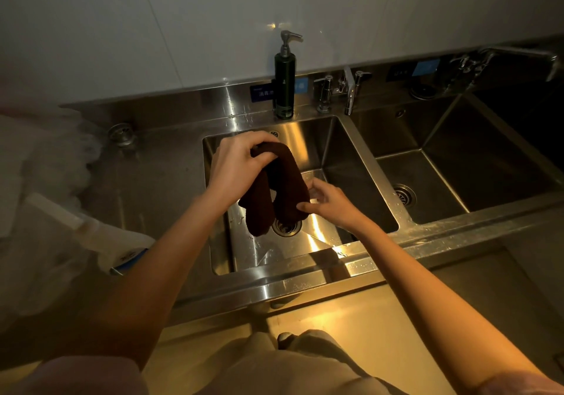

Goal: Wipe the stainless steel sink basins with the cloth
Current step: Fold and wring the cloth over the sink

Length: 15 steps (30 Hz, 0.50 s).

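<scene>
Over left basin (341,150), hands (236,165) gripping folded brown cloth (274,187)

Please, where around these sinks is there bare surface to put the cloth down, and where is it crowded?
Bare steel lies left of the left basin, between its rim and the spray bottle. The right basin holds only its drain. Crowded: the back ledge with soap dispenser and faucet, and over the left basin, where both hands hold the cloth.

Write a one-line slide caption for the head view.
Both hands hold a dark brown cloth over the left sink basin, beside a soap pump bottle.
</scene>
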### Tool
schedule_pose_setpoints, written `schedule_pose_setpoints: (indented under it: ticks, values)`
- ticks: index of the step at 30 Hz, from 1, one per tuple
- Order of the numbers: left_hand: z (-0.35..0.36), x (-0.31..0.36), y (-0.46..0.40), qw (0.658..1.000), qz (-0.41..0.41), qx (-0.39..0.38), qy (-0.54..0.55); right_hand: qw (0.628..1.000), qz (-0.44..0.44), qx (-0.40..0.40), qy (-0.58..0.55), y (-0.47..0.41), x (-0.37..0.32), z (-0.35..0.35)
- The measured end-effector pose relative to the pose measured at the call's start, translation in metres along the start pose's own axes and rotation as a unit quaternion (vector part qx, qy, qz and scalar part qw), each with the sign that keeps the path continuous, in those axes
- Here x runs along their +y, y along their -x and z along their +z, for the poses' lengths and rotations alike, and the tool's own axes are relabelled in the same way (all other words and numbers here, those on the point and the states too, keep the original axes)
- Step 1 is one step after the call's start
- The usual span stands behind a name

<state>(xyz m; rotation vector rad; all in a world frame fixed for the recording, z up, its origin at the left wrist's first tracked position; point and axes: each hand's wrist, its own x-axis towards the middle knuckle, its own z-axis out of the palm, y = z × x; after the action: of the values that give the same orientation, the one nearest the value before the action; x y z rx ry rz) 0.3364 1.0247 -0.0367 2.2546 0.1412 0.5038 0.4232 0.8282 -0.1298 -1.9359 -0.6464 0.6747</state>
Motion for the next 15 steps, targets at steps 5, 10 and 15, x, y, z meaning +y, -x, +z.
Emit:
schedule_pose_setpoints:
  ticks: [5,10,15]
  values:
    - [-0.008,-0.007,0.003,0.999,-0.023,0.019,-0.016,0.995,-0.007,0.077,-0.068,0.004,-0.009,-0.005]
    - [-0.006,-0.037,0.021,0.993,-0.113,0.028,0.01,0.98,-0.106,0.161,0.05,0.006,-0.054,-0.034]
    - [0.008,-0.058,0.039,0.987,-0.159,-0.04,0.003,0.954,-0.212,0.101,0.186,0.007,-0.114,-0.047]
